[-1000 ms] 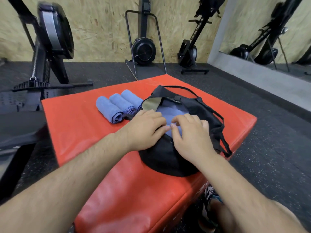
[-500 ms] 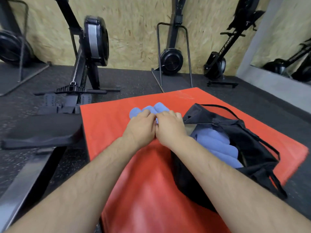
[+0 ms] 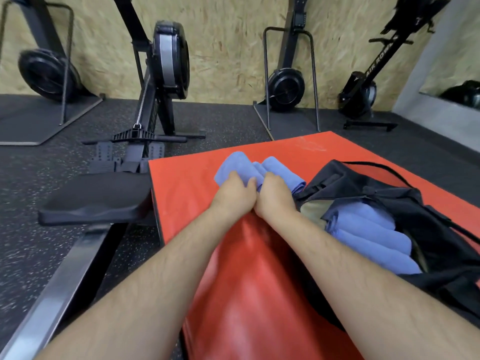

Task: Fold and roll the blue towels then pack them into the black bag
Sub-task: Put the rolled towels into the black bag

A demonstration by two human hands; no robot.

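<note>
Your left hand (image 3: 235, 196) and right hand (image 3: 275, 197), touching, both grip the rolls (image 3: 235, 164). The bag (image 3: 345, 178) lies right, nearer your right hand.

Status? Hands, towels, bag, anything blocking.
Left hand and right hand grip the loose rolled towels on the red mat. Black bag open beside them, packed towels inside. Nothing blocks the bag mouth.

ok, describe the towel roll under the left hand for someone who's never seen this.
On the red padded mat, left of the open black fabric bag, three rolled blue towels lie side by side. It is the leftmost rolled blue towel, farthest from the bag and nearest the mat's left edge, held by the left hand.
</note>
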